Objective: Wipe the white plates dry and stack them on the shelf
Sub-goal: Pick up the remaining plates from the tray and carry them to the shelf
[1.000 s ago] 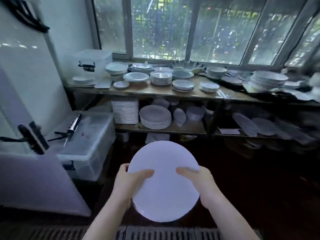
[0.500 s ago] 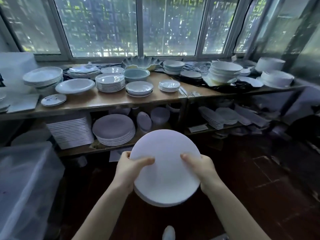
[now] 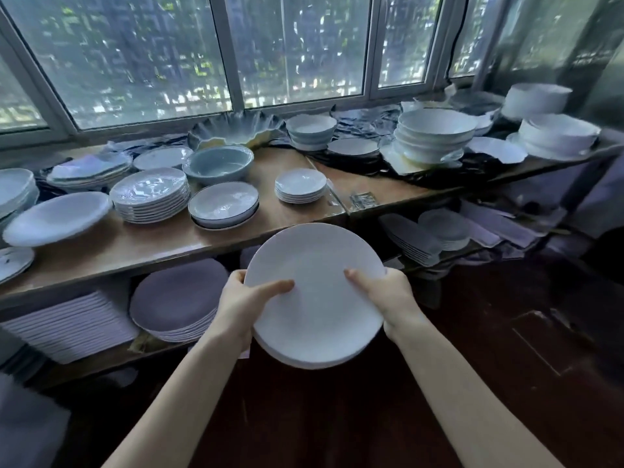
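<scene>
I had both hands on a small stack of white plates (image 3: 315,298), held in the air just in front of the shelf (image 3: 141,244), above the dark floor (image 3: 506,349) and touching neither board. The left hand (image 3: 241,304) gripped the stack's left rim, with the thumb laid flat across the top plate and the fingers curled behind the rim, where I could see only their tips. The right hand (image 3: 388,297) gripped the right rim the same way, thumb on top pointing inward, its fingers hidden beneath. The top plate faced me, tilted a little, and at the near lower edge I could make out the layered rims of the plates under it; how many, I could not tell. Beyond the stack, the shelf's wooden top board was crowded with crockery: a pale blue bowl (image 3: 218,162), dark-rimmed plates (image 3: 223,204) just in front of it, a stack of small plates (image 3: 300,185) to their right, and a taller stack of glossy plates (image 3: 150,194) to their left. On the lower board, left of my left hand, sat a stack of round plates (image 3: 175,295) beside a stack of square ones (image 3: 67,327). Farther right stood nested bowls (image 3: 435,136), under the window (image 3: 297,45).
</scene>
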